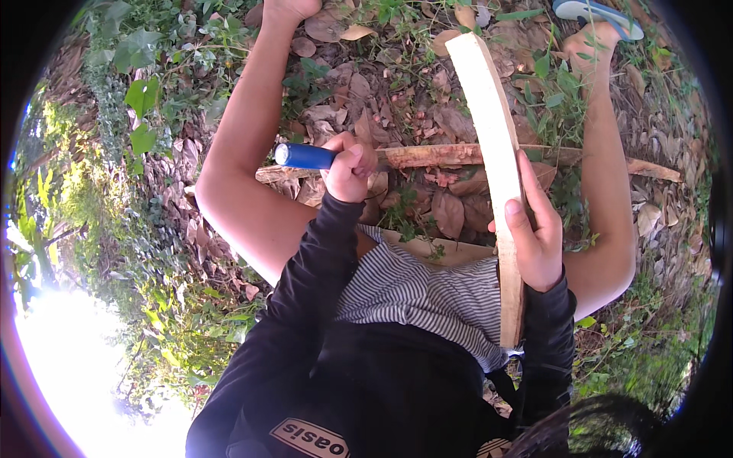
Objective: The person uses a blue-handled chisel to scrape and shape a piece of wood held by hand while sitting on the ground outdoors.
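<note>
My left hand [350, 166] is closed around the blue handle [304, 156] of a tool, whose butt end points left. The tool's other end is mostly hidden by my fist, so its kind does not show clearly. My right hand [537, 237] grips a long, slightly curved strip of pale wood [489, 114], with the thumb on the near side and fingers along the edge. The strip stands lengthwise, from near my lap to the far leaves. Behind my left fist a rough reddish-brown piece of wood [443, 156] lies across the ground between my legs.
My bare legs [248, 145] are spread to either side of the work. Another pale piece of wood [443, 250] lies by my striped shorts [412, 286]. Dry leaves [450, 214] and green plants [145, 99] cover the ground. A blue and white sandal [599, 17] is at the far right.
</note>
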A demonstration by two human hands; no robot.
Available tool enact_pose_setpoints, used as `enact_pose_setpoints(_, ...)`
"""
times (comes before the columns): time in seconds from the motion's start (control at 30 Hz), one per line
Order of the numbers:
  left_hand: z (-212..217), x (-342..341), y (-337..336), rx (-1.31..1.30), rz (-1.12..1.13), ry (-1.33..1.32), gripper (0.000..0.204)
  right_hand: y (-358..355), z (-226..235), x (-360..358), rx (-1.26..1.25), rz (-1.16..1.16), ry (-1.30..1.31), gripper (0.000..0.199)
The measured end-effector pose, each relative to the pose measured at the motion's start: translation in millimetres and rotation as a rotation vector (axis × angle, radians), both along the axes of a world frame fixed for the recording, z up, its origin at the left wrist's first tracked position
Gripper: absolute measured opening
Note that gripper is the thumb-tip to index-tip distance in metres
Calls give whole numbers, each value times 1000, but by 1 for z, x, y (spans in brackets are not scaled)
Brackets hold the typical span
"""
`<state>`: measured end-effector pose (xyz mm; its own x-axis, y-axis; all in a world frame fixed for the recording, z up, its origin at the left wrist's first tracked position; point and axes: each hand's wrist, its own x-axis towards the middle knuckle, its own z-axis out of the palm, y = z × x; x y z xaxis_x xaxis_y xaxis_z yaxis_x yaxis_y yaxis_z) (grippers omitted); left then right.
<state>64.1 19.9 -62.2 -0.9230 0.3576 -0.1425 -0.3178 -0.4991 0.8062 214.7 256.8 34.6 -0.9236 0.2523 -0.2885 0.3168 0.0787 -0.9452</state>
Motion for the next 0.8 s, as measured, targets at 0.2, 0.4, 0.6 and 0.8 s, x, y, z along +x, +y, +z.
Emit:
enact_pose_setpoints(0.2, -6, 1, 0, -48, -49, 44, 26, -3, 25, -10, 174, 148, 109, 64)
enact_pose_setpoints(0.4, -7, 7, 5, -56, -36, 13, 27, -19, 67, -14, 93, 16, 292, 61)
enact_pose_setpoints(0.6, -29, 18, 3, -28, -44, -126, 16, -42, 70, -22, 331, 248, 522, 67)
enact_pose_setpoints(0.8, 27, 14, 14, 565, -264, -323, 17, -36, 71, -26, 460, 426, 389, 63)
